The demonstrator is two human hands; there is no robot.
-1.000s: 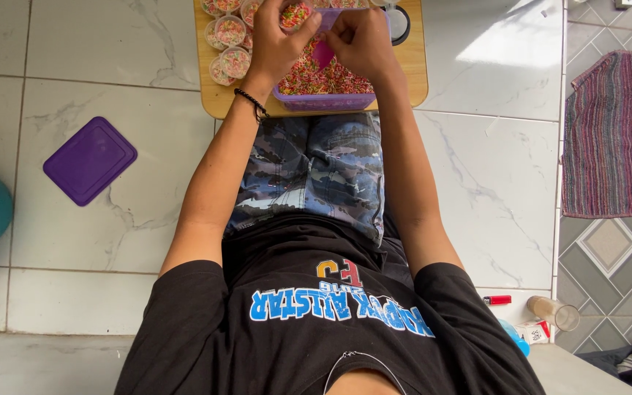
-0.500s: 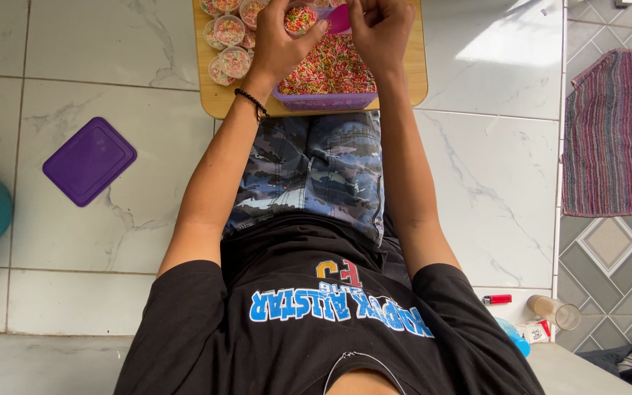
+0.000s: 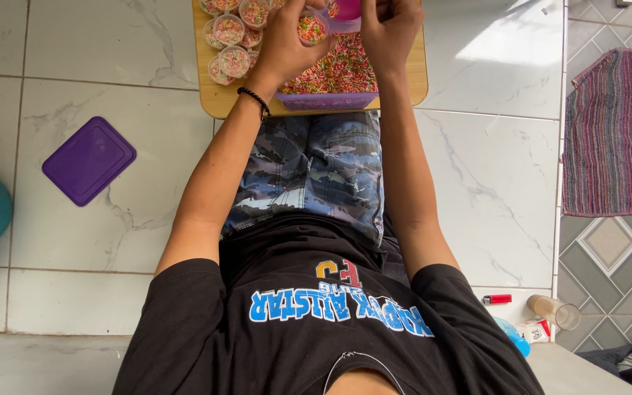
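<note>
- Left hand [image 3: 287, 44] is gripping a small clear cup [image 3: 311, 28] of coloured sprinkles, fingers wrapped round it, holding it over the purple tub [image 3: 327, 99].
- Right hand [image 3: 389, 29] is sitting just beside the cup, fingers curled near a pink scoop [image 3: 348, 10]; can't tell if it is actually clamping the scoop or only touching it.
- Hands are close together, nearly meeting at the cup.
- The tub of loose sprinkles is lying right under both hands on the wooden board [image 3: 217, 99], which is resting on the floor in front of the knees.
- Filled cups [image 3: 232, 44] are clustering just left of the left hand.
- Purple lid [image 3: 89, 159] is lying well apart, back along the left forearm.
- Step, as I judge it: filling or topping up the held cup.
- Next probably calls for keeping the cup level and over the tub so spill drops back in.
</note>
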